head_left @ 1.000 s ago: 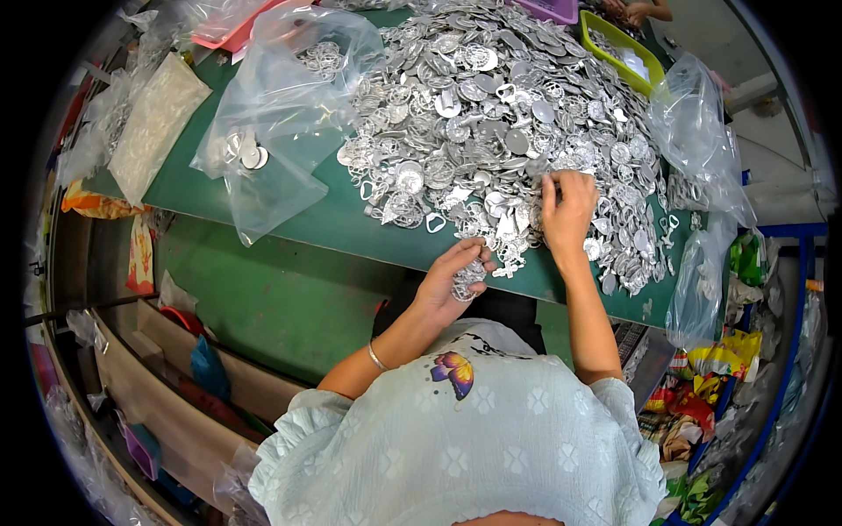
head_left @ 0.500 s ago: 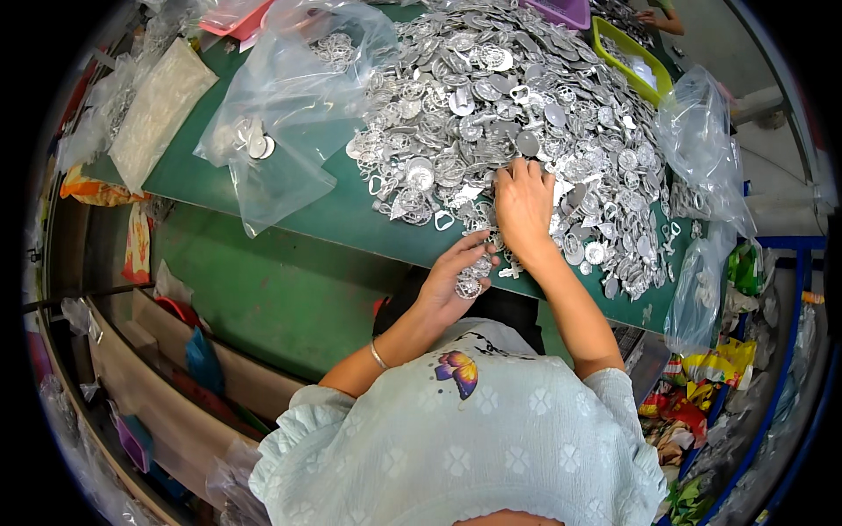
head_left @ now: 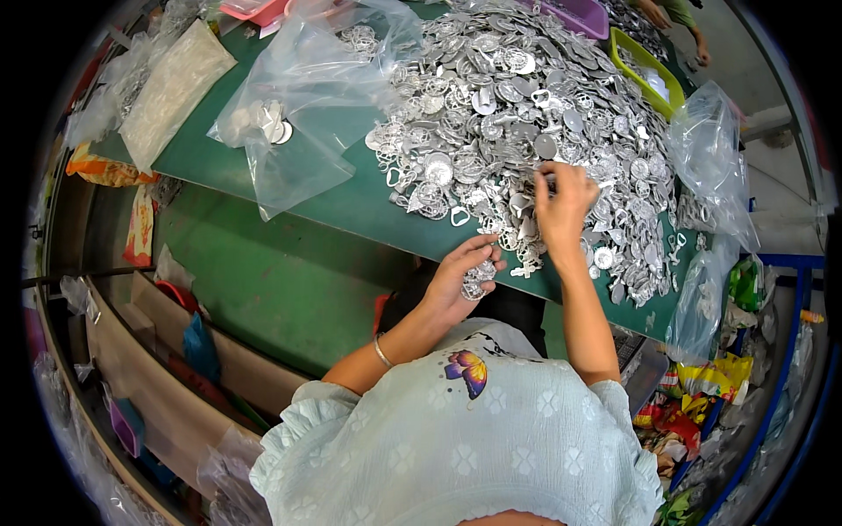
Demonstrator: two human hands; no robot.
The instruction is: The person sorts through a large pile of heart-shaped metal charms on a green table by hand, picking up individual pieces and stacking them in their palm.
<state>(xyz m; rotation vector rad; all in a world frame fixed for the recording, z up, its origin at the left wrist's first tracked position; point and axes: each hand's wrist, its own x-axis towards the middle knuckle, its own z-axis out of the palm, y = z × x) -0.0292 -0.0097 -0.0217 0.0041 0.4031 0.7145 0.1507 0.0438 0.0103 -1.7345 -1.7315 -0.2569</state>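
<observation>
Several round silver-coloured openwork metal medallions (head_left: 478, 279) are stacked in my left hand (head_left: 458, 273), its fingers curled round them, just off the table's front edge. My right hand (head_left: 566, 206) is over the near part of a large heap of silver-coloured metal pieces (head_left: 500, 96). Its fingers are bent, thumb close to the forefinger; whatever they pinch is too small to make out. Flat discs, openwork rounds and small ring-like shapes make up the heap. A loose loop-shaped piece (head_left: 460, 216) lies at its near left edge.
Clear plastic bags (head_left: 298, 131) lie left of the heap, one over a few discs; another bag (head_left: 715, 162) hangs at the right. Purple (head_left: 583, 17) and yellow-green (head_left: 653, 74) baskets stand behind. A co-worker's arm (head_left: 697, 39) shows at far right. Shelving (head_left: 202, 377) stands at left.
My right hand has shifted right across the heap, and its thumb now shows beside the forefinger. My left hand still holds the medallions. The whole view has moved slightly.
</observation>
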